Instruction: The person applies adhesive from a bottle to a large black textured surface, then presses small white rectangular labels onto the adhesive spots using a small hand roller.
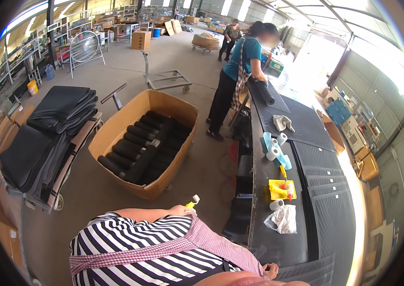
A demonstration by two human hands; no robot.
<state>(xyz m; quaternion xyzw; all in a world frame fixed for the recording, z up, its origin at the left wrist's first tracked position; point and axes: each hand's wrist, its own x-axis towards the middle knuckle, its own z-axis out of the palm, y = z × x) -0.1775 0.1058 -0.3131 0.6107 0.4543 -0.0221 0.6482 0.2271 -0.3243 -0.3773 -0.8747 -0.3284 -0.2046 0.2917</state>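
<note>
head view: i see the right hand (271, 271) at the worktable's (290, 240) near end, fingers curled (whether around anything, i cannot tell). the left hand (178, 209) is closed on a yellow-handled roller (190, 205), held above the floor (207, 167) near a carton (166, 183) of black rolls (128, 148). farther off, a co-worker (237, 66) leans over a dark roll (262, 93).

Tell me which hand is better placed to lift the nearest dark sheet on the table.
The right hand, probably: it is beside that sheet, while the left hand holds a yellow-handled roller away from the table.
</note>
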